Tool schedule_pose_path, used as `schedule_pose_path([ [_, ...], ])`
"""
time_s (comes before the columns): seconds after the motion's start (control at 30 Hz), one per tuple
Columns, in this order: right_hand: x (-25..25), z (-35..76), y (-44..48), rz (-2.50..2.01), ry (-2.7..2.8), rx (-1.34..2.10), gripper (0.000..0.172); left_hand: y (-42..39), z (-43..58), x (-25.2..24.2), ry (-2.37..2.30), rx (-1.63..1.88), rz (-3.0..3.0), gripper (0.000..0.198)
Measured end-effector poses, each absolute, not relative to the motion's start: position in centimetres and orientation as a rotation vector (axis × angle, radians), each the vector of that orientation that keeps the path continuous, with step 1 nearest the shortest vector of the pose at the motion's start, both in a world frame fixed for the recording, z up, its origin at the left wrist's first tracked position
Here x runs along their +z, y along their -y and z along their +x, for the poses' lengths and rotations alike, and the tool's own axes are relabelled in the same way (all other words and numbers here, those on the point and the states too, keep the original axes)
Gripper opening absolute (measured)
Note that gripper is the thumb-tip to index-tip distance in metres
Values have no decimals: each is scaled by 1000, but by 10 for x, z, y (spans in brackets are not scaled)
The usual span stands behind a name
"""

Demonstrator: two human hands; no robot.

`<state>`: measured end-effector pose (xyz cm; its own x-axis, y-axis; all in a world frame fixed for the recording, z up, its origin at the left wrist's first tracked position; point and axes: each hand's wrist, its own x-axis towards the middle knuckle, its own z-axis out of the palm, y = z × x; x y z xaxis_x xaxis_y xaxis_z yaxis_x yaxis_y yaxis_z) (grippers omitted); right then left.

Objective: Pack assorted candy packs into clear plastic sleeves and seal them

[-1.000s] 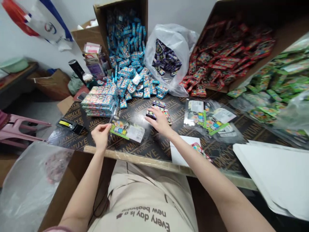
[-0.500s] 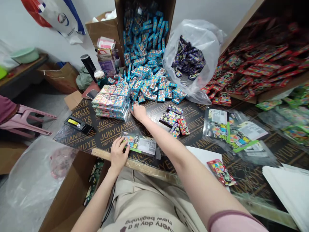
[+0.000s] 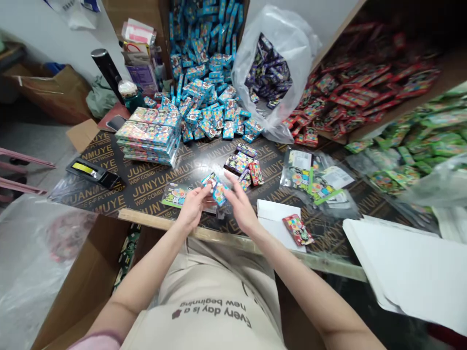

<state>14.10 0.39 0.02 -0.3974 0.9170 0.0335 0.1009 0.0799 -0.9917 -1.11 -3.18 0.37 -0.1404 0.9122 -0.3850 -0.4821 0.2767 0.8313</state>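
Note:
Two small blue candy packs (image 3: 215, 188) are held up between my hands, above the table's front edge. My left hand (image 3: 193, 206) pinches them at their left end. My right hand (image 3: 241, 204) closes on their right side, thumb against the face and index finger stretched out. Underneath lies a clear plastic pouch with a green printed label (image 3: 175, 194), partly hidden by my hands. Just beyond, a small heap of purple packs (image 3: 237, 163) with a red pack (image 3: 256, 173) rests on the table.
Stacked wrapped blue bundles (image 3: 146, 136) stand at the left, near a tape dispenser (image 3: 95, 172). Behind are loose blue packs (image 3: 207, 116), a clear bag of purple packs (image 3: 270, 73) and red packs (image 3: 365, 92). Flat pouches (image 3: 317, 177) and white sheets (image 3: 408, 262) lie right.
My right hand has come back from the blue pile beside the stack to the front. My left hand has lifted off the pouch, and both hands now hold blue packs. The view has shifted right.

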Motion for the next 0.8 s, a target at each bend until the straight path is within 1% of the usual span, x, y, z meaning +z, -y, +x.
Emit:
schedule_pose_path([
  [0.03,3,151,7,-1009,1703,1356,53,30,-4,6,-1125,1261,442,44],
  [0.07,5,161,15,-996,1792,1284,59,29,1,8,-1117,1235,422,42],
  [0.17,12,191,26,-945,2025,1008,94,33,10,11,-1136,1125,483,39],
  [0.2,13,198,27,-920,2078,947,102,35,13,12,-1140,1080,528,38],
  [0.23,14,203,27,-887,2121,914,105,37,15,12,-1143,1035,577,37],
  [0.33,15,210,28,-826,2181,845,92,41,20,14,-1142,910,765,39],
  [0.43,14,217,29,-927,2130,681,81,36,7,14,-1203,801,1126,50],
  [0.47,13,221,29,-976,2104,611,79,33,-2,13,-1253,762,1319,56],
  [0.53,9,230,28,-1054,2071,492,75,26,-24,8,-1356,615,1755,75],
  [0.6,3,238,27,-1089,2080,433,73,19,-41,2,-1398,356,2088,95],
  [0.63,-1,240,27,-1095,2098,422,74,17,-46,-2,-1402,231,2182,100],
  [0.7,-8,240,28,-1093,2148,417,77,15,-48,-9,-1407,94,2284,103],
  [0.8,-15,233,29,-1083,2202,365,83,18,-37,-12,-1381,161,2383,102],
])
